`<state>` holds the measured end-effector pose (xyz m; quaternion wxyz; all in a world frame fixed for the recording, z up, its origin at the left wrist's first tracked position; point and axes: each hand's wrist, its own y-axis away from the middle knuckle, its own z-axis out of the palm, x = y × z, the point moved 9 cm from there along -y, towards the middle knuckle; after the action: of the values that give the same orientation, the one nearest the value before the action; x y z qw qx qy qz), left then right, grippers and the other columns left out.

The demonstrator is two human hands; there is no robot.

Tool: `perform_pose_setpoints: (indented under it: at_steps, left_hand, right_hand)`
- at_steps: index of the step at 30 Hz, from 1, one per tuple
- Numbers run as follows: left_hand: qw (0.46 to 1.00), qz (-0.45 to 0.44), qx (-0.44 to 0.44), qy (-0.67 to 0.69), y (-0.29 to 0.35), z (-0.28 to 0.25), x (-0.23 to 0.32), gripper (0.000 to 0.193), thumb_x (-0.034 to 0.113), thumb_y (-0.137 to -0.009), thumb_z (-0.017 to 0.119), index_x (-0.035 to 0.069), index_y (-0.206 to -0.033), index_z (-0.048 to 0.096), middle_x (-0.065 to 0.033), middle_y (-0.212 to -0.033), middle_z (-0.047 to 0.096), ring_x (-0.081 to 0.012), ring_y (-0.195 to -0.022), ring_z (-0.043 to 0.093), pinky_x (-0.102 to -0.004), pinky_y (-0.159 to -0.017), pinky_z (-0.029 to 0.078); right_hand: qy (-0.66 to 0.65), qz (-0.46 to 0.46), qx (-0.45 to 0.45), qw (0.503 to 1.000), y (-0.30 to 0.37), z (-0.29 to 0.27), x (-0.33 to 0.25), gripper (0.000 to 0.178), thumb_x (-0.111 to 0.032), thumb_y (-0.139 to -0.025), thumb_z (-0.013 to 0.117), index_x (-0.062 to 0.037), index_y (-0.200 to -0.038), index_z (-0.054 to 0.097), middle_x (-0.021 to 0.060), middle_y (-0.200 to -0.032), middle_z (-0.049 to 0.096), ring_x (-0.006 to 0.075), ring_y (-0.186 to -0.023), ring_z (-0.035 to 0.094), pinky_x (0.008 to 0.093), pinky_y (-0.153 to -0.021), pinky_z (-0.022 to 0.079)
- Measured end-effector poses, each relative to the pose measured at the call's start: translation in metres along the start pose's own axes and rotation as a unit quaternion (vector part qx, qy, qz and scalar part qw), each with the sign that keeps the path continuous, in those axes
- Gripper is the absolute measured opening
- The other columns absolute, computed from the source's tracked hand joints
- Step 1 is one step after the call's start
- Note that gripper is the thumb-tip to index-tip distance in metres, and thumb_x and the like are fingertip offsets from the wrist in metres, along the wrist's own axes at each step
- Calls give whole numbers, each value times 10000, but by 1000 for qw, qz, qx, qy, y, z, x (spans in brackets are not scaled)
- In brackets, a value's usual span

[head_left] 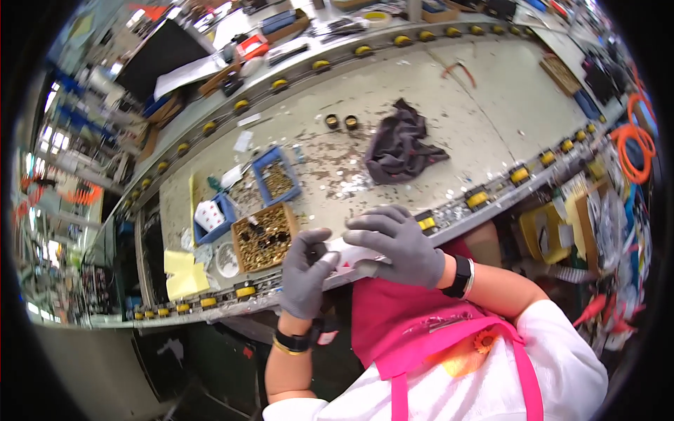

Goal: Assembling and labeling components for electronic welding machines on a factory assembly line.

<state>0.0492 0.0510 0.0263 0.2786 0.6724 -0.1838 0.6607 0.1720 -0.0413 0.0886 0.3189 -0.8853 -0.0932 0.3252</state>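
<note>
Both my hands wear grey gloves and meet at the near edge of the workbench. Between them is a small white piece with red marks [344, 257]; its exact kind cannot be made out. My left hand [303, 275] has curled fingers, its thumb against the left end of the piece. A dark spot shows between thumb and fingers, too blurred to name. My right hand [401, 247] reaches across from the right, with long fingers above the piece and the thumb below, pinching its other end. Just beyond my left hand stands a cardboard box of small brass-coloured parts [265, 237].
Blue bins hold small parts [276, 178] and white pieces with red marks [209, 216]. A dark cloth [400, 146], two small black round parts [342, 122] and orange-handled pliers [460, 71] lie on the littered bench. Rails with yellow rollers [477, 199] border it. Orange hose [635, 140] hangs right.
</note>
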Motion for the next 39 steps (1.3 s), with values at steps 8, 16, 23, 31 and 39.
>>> perform_pose_setpoints:
  at_steps: [8, 16, 23, 31, 39]
  left_hand:
    - [994, 46, 31, 91, 12, 70, -4, 331, 27, -824, 594, 18, -1134, 478, -65, -951, 549, -129, -834, 551, -261, -768, 456]
    - [988, 125, -90, -10, 17, 114, 2, 195, 28, -835, 619, -28, -1021, 590, -97, -1096, 552, -121, -890, 568, -243, -779, 484]
    - [972, 165, -96, -134, 20, 120, 7, 144, 24, -798, 662, -13, -936, 646, -90, -965, 623, -138, -822, 603, -247, -717, 493]
    - [935, 274, -111, -195, 30, 131, 26, 154, -23, -742, 677, 8, -891, 655, -102, -947, 649, -197, -812, 633, -272, -701, 502]
    - [927, 287, -122, -207, 35, 133, 22, 162, -25, -725, 684, 19, -878, 657, -96, -936, 655, -202, -803, 639, -287, -689, 514]
  right_hand:
    - [-253, 278, 89, 923, 54, -34, 71, 277, -141, -777, 725, 3, -974, 594, 107, -813, 652, 170, -776, 658, 285, -682, 525]
    - [-237, 229, 35, 944, 67, -58, 56, 247, -152, -777, 722, -1, -933, 604, 107, -792, 634, 183, -721, 637, 291, -656, 509]
    - [-183, 213, -23, 959, 74, -63, 52, 212, -126, -752, 721, -26, -899, 605, 128, -816, 624, 261, -739, 628, 332, -655, 498]
    - [-173, 188, -21, 967, 74, -71, 42, 185, -60, -688, 742, -48, -790, 588, 61, -797, 592, 217, -764, 605, 319, -659, 489]
    - [-177, 179, -48, 967, 74, -71, 39, 191, -46, -667, 750, -60, -751, 579, 52, -775, 578, 211, -728, 594, 310, -630, 476]
